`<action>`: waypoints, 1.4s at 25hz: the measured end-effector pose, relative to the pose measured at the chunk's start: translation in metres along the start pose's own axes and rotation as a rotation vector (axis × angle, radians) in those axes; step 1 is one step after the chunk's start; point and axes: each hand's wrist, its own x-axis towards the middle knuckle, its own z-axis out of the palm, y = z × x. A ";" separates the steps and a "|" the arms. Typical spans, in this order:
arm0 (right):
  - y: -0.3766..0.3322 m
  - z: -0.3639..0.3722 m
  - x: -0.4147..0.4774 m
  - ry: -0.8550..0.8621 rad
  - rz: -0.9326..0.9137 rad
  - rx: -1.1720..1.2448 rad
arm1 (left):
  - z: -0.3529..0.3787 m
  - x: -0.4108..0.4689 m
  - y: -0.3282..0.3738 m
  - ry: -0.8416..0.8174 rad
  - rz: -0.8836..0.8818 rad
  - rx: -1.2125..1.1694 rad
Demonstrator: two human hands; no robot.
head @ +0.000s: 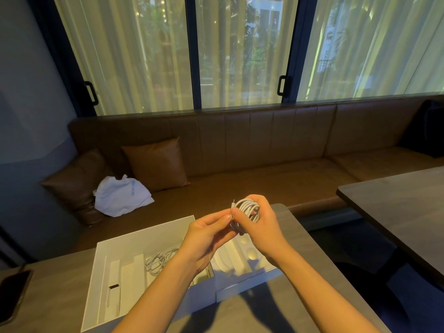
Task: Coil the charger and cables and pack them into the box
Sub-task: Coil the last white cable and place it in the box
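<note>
A white cable (247, 207) is wound into a small coil, held up above the box. My right hand (258, 223) is wrapped around the coil. My left hand (209, 233) pinches the cable's loose end at the coil's left side, where a plug tip sticks up. Below them the open white box (144, 233) lies on the table, with cardboard inserts on its left. A second white cable (159, 259) lies loosely coiled in the box's middle. White moulded compartments (249, 254) show at the box's right, partly hidden by my arms.
A dark phone (13, 293) lies at the table's left edge. A brown bench with cushions (156, 162) and a white plastic bag (120, 195) runs behind the table. A second table (396, 207) stands to the right, across a gap.
</note>
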 end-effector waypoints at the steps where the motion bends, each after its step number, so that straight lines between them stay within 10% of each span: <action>1: -0.001 0.000 0.000 -0.002 -0.002 -0.003 | -0.001 0.001 0.001 0.001 -0.004 0.012; 6: -0.002 0.003 -0.001 -0.079 -0.047 -0.024 | -0.004 -0.001 0.005 -0.041 -0.105 -0.054; 16: -0.011 0.010 0.006 0.139 -0.026 0.104 | 0.024 -0.013 -0.023 0.290 0.360 -0.009; 23: -0.014 0.008 0.002 0.049 -0.079 0.028 | 0.008 0.000 -0.011 0.072 -0.044 -0.470; 35: -0.004 0.017 0.002 -0.097 0.043 -0.040 | -0.009 -0.005 0.004 -0.059 0.373 0.632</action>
